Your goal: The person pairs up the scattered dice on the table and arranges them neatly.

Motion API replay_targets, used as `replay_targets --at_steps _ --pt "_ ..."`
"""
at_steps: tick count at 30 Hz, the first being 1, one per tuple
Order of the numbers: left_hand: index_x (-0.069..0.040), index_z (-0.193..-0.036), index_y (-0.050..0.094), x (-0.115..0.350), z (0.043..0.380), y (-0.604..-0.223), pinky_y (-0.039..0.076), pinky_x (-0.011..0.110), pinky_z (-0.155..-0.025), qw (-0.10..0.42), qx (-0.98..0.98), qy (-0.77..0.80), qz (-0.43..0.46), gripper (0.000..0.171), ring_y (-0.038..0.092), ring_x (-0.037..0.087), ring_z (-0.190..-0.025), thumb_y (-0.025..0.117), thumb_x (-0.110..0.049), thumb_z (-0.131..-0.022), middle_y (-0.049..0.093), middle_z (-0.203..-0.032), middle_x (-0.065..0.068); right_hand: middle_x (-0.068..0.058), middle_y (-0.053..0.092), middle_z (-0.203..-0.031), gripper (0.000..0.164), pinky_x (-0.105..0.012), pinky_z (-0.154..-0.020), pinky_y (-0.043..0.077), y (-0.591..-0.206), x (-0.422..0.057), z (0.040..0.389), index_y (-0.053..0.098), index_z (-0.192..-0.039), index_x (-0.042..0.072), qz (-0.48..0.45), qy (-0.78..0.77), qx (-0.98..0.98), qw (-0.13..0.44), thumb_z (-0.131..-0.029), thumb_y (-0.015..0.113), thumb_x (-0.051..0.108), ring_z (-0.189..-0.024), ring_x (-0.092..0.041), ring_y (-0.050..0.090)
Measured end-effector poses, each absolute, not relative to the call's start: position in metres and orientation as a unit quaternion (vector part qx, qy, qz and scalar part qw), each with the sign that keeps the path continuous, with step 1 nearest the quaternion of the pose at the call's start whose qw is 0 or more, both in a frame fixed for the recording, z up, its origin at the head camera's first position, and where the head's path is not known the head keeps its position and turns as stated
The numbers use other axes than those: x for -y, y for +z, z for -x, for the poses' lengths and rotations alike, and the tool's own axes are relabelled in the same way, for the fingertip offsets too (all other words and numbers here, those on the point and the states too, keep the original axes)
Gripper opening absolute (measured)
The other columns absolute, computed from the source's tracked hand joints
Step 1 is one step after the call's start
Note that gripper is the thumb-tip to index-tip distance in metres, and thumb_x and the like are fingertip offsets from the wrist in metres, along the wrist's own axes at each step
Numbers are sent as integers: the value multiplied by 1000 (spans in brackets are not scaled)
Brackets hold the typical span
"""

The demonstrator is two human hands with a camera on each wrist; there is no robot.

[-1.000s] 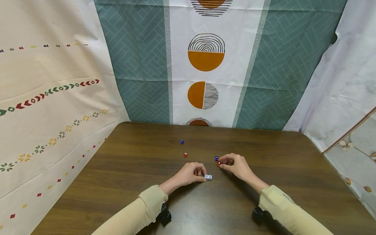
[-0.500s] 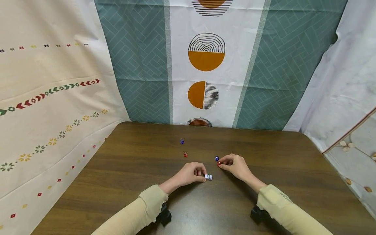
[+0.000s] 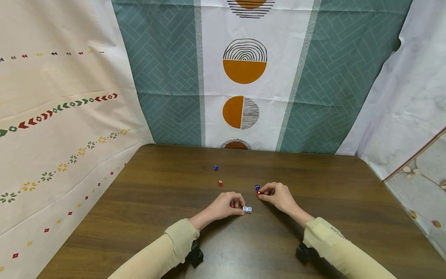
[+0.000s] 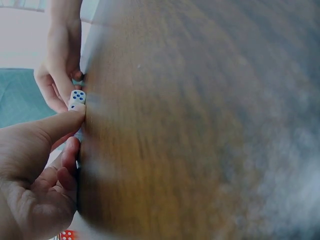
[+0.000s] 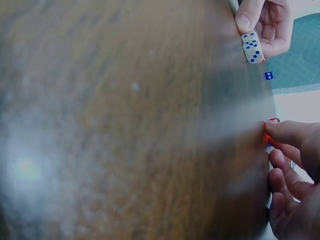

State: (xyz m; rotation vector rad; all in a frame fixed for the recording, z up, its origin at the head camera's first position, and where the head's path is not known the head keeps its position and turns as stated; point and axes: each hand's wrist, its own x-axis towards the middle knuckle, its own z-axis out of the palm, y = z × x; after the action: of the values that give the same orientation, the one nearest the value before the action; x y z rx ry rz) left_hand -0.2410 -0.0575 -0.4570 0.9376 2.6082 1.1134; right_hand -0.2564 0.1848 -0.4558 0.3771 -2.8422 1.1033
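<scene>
Two white dice with blue pips sit side by side on the brown table. My left hand pinches the nearer of them between thumb and fingers; the other touches its right side. To the right and farther back, my right hand pinches a red die at the tabletop. A blue die stands just behind that red one; whether they touch I cannot tell. In the right wrist view the thumb covers much of the red die.
Another red die lies behind my left hand, with a second blue die farther back. Patterned cloths hang along the table's back and sides.
My right hand and forearm have shifted slightly left, and the red die a little with them. The left hand and the white dice have stayed in place.
</scene>
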Motion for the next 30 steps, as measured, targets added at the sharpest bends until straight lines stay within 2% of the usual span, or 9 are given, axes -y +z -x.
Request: replay_targets --at_steps 10,18,30 --pt "-13 -91 69 58 242 -458 38 17 -61 79 -868 376 -313 14 44 1 -61 80 -15 -83 54 -73 -4 -1 66 -78 8 -22 -60 42 -454 -177 258 76 -88 13 -130 371 919 21 -82 80 17 -67 -10 52" --pt "-12 -91 69 58 242 -458 39 18 -61 77 -867 377 -316 14 45 3 -62 80 -14 -83 56 -74 -2 -1 66 -77 8 -22 -59 42 -453 -168 257 76 -88 13 -146 376 915 14 -82 80 16 -67 -10 53" --pt "-10 -90 69 58 241 -458 38 17 -61 66 -866 376 -322 15 44 2 -62 80 -12 -81 56 -73 -1 3 65 -75 7 -22 -58 41 -454 -160 249 76 -88 18 -159 382 910 -2 -82 80 18 -64 -8 52"
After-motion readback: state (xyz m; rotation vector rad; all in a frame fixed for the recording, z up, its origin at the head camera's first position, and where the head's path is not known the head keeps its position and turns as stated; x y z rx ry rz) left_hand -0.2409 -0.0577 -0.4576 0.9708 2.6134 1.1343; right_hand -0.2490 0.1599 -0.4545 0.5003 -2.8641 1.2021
